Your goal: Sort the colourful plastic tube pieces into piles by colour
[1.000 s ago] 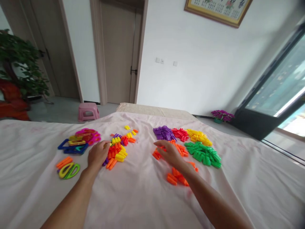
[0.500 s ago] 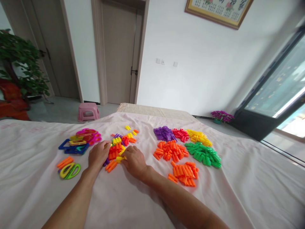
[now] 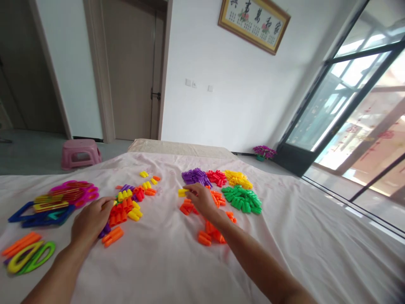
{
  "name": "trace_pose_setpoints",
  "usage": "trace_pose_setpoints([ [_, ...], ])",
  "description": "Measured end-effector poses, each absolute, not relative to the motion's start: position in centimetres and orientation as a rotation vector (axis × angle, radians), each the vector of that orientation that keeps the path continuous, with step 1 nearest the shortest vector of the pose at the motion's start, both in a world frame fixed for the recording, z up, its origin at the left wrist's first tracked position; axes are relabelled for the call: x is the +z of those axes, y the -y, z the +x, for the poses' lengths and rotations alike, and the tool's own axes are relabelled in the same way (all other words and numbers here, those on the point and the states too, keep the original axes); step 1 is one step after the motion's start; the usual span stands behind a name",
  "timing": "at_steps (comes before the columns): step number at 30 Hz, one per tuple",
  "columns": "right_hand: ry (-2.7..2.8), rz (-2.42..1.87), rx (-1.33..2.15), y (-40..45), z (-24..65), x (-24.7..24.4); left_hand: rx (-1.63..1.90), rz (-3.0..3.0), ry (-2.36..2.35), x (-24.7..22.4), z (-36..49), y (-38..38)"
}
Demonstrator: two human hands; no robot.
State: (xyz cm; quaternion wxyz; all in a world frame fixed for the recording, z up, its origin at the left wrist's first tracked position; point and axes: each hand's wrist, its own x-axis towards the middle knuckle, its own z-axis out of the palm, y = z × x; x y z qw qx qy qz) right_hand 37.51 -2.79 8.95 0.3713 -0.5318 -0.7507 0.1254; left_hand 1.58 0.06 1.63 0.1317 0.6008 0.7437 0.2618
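Note:
My right hand pinches a yellow plastic tube piece in its fingertips. It hovers over the orange tube pieces, just in front of the purple pile. At the left, my left hand rests against a mixed pile of tube pieces in orange, yellow, red and purple. Its fingers are curled together at the pile's left edge; what they grip, if anything, is hidden. Yellow pieces lie at the right side of that pile, and a few orange ones in front of it.
Red, yellow and green piles lie right of the purple one. Left are pink flower-shaped pieces, blue frames and yellow and green loops. A pink stool stands beyond the cloth-covered table.
My right hand has left the mixed pile and moved right with the yellow piece, over to the orange pieces. My left hand stays at the mixed pile. The view has turned right.

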Motion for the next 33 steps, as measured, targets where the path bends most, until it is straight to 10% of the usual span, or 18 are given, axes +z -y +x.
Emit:
trace_pose_setpoints([
  [13, 1.185, -2.181, -0.199, -5.3, 65.7, 10.5, 0.721, 1.723, -2.164, 0.6, 1.0, -0.9],
  [33, 1.221, -2.204, -0.158, -6.7, 66.9, 8.9, 0.755, 1.692, -2.173, 0.9, 1.4, -0.6],
])
